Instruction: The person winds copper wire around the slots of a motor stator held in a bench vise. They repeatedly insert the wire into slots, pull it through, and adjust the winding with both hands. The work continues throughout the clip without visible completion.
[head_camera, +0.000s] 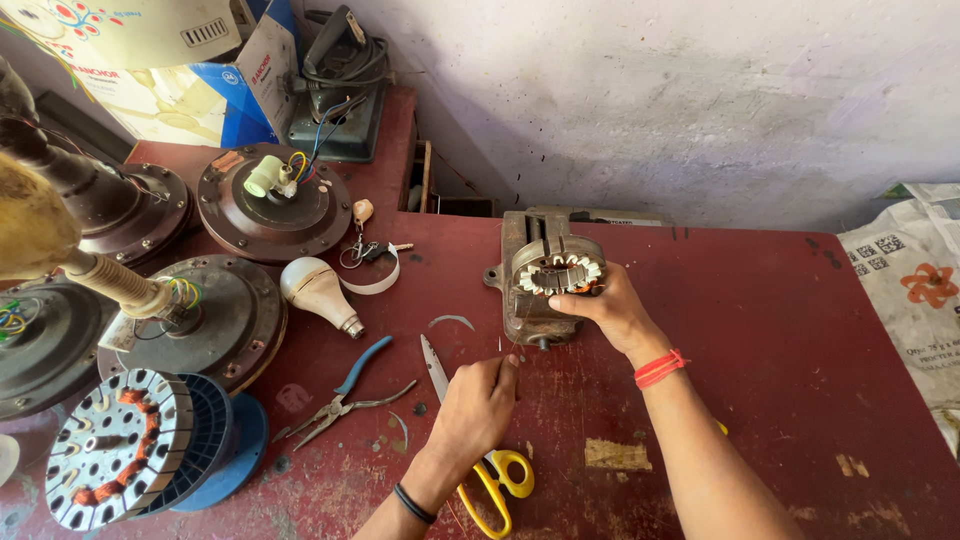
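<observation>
Worn red workbench (760, 330) against a whitewashed wall, ceiling fan motors stacked at left. Small motor stator (560, 275) sits clamped in a bench vise (528, 290) mid-table. Right hand (612, 310) closed around the stator's near side. Left hand (478, 405) pinched shut on something thin, likely a wire, just below the vise. Copper shows in some slots; how many are wound, cannot tell. Yellow-handled scissors (492, 478) lie under the left wrist, pliers (345, 395) and a bulb (318, 292) untouched beside.
</observation>
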